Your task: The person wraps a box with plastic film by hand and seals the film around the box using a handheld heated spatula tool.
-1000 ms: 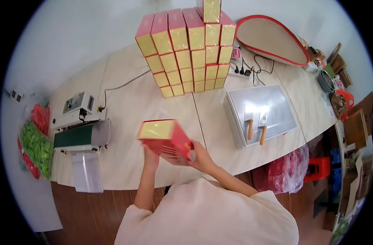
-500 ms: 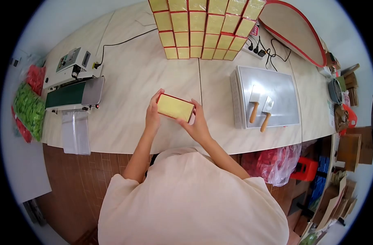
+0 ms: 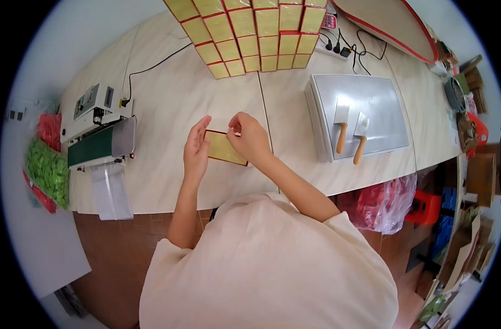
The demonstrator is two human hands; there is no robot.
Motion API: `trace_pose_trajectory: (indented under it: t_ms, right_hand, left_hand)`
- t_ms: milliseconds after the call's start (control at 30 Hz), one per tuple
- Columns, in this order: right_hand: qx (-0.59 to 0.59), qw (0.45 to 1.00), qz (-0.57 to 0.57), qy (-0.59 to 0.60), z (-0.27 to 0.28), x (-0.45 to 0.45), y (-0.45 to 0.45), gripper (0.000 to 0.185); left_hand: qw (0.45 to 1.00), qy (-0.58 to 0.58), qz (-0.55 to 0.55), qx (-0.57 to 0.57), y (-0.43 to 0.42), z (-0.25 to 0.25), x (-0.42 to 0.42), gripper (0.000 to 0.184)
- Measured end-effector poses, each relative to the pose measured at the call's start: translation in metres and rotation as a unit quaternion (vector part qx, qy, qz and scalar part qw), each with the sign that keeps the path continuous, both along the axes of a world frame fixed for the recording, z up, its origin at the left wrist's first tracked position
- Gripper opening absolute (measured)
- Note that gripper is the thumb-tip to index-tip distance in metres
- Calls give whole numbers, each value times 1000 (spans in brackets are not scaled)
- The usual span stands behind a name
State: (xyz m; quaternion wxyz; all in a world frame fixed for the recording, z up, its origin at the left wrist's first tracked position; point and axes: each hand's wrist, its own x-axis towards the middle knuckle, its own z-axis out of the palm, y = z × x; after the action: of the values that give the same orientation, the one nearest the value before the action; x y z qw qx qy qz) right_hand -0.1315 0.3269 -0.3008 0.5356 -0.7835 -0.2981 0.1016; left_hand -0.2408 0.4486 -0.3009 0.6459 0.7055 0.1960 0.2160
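- Centrally, the box (image 3: 224,149) is on or just above the table (image 3: 163,104), close to its front edge; I cannot tell whether it touches the surface. Its yellow, red-edged face is turned up, and it lies slightly aslant between the two hands.
- The left hand (image 3: 195,148) is open, fingers nearly straight and pointing away from the body, set along the left end of the box. How firmly it presses cannot be told.
- The right hand (image 3: 247,137) has its fingers curled inward, the tips drawn together at the upper edge of the box, and it covers that right-hand corner. I cannot tell whether anything is pinched between them.
- Beyond the hands, well apart from them, rises the stack (image 3: 248,30) of similar boxes, yellow ends facing the person; its top runs out of view.
- To the left sits the machine (image 3: 100,126), with a green belt and a black cord (image 3: 154,69); clear plastic (image 3: 112,192) hangs at its front.
- To the right is the grey case (image 3: 379,104), with two wooden-handled scrapers (image 3: 342,123) lying side by side on its lid.
- Behind the case, plugs fill part of the power strip (image 3: 334,53), near the stack.
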Motion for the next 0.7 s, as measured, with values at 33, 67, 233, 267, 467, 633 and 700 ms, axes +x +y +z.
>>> trace_pose_trajectory:
  t_ms: [33,67,233,267,467,633,700]
  right_hand:
    - [-19,1000,-5,20,1,5,0,17]
    - [-39,998,-7,39,1,9,-1,11]
    - [41,996,-57,54,1,28,-34,9]
    - [69,994,-72,39,-2,32,-44,10]
    - [67,988,-141,21,-40,36,-122,11]
    - [-2,973,-229,29,-60,29,-188,10]
    - [1,959,-282,25,-60,28,-202,10]
  left_hand:
    - [1000,4,-6,4,-2,5,-1,48]
    - [995,24,17,95,-5,14,-2,44]
    - [940,46,6,339,-10,40,-19,27]
    - [912,59,-44,405,-12,47,-21,24]
    - [838,81,-181,508,-21,45,-21,24]
    - [837,52,-201,506,-34,40,-9,19]
    - [885,23,-214,414,-39,47,-3,15]
